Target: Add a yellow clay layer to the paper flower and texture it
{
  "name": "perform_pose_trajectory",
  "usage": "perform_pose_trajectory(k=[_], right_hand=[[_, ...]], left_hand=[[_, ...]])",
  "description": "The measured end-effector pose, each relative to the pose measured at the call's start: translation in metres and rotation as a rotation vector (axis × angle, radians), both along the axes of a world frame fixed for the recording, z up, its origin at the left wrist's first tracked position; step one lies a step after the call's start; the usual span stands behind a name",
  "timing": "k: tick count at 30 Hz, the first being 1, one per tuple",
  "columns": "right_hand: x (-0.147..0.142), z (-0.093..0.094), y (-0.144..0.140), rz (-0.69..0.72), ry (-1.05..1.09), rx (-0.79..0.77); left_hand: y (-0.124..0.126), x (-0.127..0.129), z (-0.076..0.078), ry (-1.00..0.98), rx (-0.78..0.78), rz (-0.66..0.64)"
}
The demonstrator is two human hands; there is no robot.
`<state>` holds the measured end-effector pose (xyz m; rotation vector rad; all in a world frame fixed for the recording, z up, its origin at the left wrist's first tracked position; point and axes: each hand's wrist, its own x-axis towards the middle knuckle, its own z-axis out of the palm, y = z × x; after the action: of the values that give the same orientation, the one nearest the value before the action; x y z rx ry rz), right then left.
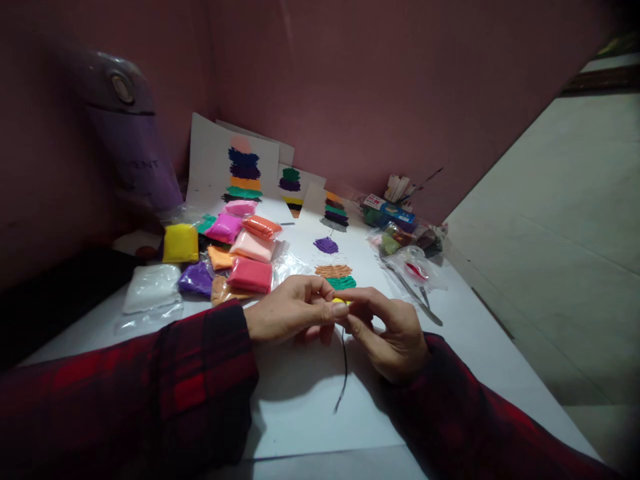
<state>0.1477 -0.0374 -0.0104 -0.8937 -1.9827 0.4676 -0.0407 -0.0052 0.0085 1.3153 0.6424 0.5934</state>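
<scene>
While both hands meet over the white sheet (pixel 300 393), the left hand (pixel 287 313) and right hand (pixel 387 330) pinch one small yellow clay bit (pixel 341 301) between thumb and fingertips. Left fingers (pixel 320 313) are curled in, thumb tip on the yellow piece; right fingers (pixel 367 300) close on it from the other side. Neither hand is loose. The bit is held just above the sheet, not resting on it.

A thin black line (pixel 344 373) runs down the sheet below the hands; strand or drawn stroke, can't tell.

Just past the fingertips, on the same sheet: green patch (pixel 342 283), orange patch (pixel 333 271), purple patch (pixel 326 245), stacked in a column. Finished striped sheets (pixel 240 170) lean on the wall behind.

Left of the hands: clay packets (pixel 245 257) in a pile, including a yellow packet (pixel 181 243) and a white one (pixel 151 288). Right: metal tools (pixel 415 297) and plastic bags.

Judgement: the step in hand looks like working or rolling the yellow bit between the fingertips. If it goes down under the green patch, that calls for a light, even press so the neighbouring colour isn't smeared.
</scene>
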Motion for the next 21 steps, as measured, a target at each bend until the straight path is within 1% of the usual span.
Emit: perform_pose_trajectory(k=[2, 4, 9, 13, 15, 17, 21], right_hand=[[-0.0002, 0.0002, -0.0007, 0.013, 0.003, -0.048], [-0.0005, 0.0010, -0.0013, 0.027, 0.011, -0.059], [-0.0002, 0.0026, -0.0013, 0.007, 0.007, -0.003], [0.0003, 0.0029, -0.0005, -0.026, 0.007, 0.032], [0.0000, 0.0027, -0.0003, -0.035, 0.006, 0.047], [-0.0005, 0.0022, -0.0002, -0.046, 0.017, 0.047], [-0.0012, 0.0008, 0.0001, -0.059, 0.033, 0.028]], left_hand=[[0.0004, -0.0006, -0.0010, -0.005, 0.011, -0.017], [0.0007, -0.0011, -0.0020, -0.006, 0.024, -0.029], [0.0008, -0.0008, -0.0021, -0.021, 0.040, -0.041], [0.0010, -0.0005, -0.0011, -0.029, 0.011, -0.016], [0.0011, -0.0010, -0.0009, -0.015, 0.007, -0.024], [0.0010, -0.0015, -0.0011, 0.001, 0.020, -0.040], [0.0004, -0.0014, -0.0022, 0.005, 0.039, -0.028]])
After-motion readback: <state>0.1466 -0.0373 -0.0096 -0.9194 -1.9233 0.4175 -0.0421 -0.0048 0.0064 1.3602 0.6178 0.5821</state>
